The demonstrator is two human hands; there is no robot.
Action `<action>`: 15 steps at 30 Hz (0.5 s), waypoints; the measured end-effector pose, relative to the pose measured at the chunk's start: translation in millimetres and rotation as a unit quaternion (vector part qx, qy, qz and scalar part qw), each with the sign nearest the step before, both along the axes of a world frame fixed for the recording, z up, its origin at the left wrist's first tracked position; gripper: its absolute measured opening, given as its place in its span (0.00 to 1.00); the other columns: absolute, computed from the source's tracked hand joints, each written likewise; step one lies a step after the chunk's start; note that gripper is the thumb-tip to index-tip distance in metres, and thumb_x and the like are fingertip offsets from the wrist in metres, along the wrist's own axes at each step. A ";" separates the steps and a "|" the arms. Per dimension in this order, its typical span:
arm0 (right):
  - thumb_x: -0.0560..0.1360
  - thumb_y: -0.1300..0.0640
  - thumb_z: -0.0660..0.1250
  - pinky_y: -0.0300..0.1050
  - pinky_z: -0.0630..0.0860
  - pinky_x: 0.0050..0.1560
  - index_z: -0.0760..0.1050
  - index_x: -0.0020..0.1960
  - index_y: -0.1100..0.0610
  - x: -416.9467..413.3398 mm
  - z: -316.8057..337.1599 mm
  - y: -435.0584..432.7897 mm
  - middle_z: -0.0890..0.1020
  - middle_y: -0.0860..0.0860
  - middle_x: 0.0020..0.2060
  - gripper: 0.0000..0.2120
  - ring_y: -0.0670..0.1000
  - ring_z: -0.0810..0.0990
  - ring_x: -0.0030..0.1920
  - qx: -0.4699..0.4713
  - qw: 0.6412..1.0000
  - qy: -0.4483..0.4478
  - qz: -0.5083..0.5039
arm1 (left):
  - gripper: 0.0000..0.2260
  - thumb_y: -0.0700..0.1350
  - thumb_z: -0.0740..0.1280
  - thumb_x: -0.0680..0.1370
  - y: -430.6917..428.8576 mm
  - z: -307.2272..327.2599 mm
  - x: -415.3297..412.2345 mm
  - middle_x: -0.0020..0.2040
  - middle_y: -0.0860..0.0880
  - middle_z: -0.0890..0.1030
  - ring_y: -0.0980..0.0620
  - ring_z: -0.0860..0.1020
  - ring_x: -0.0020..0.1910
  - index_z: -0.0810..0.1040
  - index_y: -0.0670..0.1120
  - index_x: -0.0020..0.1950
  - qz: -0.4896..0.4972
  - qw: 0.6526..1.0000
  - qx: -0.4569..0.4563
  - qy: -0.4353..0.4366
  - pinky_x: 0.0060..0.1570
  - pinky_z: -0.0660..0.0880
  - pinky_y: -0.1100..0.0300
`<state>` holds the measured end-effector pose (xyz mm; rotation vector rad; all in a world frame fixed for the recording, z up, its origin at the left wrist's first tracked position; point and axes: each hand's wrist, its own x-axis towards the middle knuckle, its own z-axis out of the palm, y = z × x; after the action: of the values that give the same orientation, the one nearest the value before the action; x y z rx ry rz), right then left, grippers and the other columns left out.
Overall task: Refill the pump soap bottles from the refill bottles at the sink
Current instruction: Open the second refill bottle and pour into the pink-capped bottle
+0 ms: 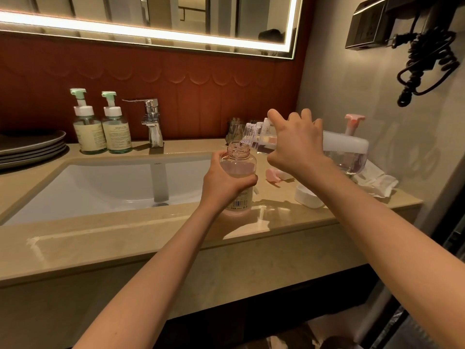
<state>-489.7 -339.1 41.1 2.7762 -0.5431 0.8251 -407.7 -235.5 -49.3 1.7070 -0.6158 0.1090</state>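
Liquid [242, 143] streams from a tilted refill bottle [261, 143], which the right hand [297, 144] clasps with curled fingers, into an open pink bottle [239, 159] upright on the counter [151, 238] beside the sink [100, 182], the left hand [226, 181] wrapped round its middle.

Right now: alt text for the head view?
The right hand tips a refill bottle over the open pink soap bottle, which the left hand grips on the counter beside the sink. Two green-pump bottles stand by the faucet.
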 end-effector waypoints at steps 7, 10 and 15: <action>0.70 0.57 0.67 0.55 0.64 0.61 0.59 0.70 0.51 0.4 0.4 0.1 0.73 0.58 0.57 0.31 0.58 0.65 0.62 -0.005 1.000 -0.001 -0.001 | 0.35 0.47 0.76 0.67 0.0 -0.8 -0.2 0.54 0.54 0.70 0.54 0.70 0.52 0.62 0.50 0.68 -0.001 1.000 -0.001 -0.001 0.47 0.69 0.62; 0.70 0.57 0.67 0.55 0.64 0.61 0.59 0.70 0.51 0.5 0.3 -0.3 0.72 0.58 0.57 0.31 0.58 0.65 0.62 -0.005 1.000 -0.001 -0.002 | 0.36 0.47 0.76 0.67 -0.3 -0.1 0.7 0.54 0.54 0.69 0.54 0.70 0.52 0.61 0.50 0.69 0.001 1.000 0.000 -0.002 0.47 0.69 0.62; 0.70 0.56 0.67 0.55 0.63 0.62 0.58 0.70 0.50 0.7 0.4 0.3 0.72 0.58 0.58 0.32 0.59 0.65 0.62 -0.004 1.000 0.001 -0.004 | 0.35 0.47 0.76 0.67 -1.2 -0.3 -0.4 0.53 0.55 0.69 0.54 0.70 0.51 0.61 0.51 0.68 -0.001 1.000 -0.002 0.002 0.46 0.69 0.63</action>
<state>-489.0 -338.8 41.5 2.7652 -0.5492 0.8199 -408.1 -236.7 -49.5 1.7026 -0.6143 0.1058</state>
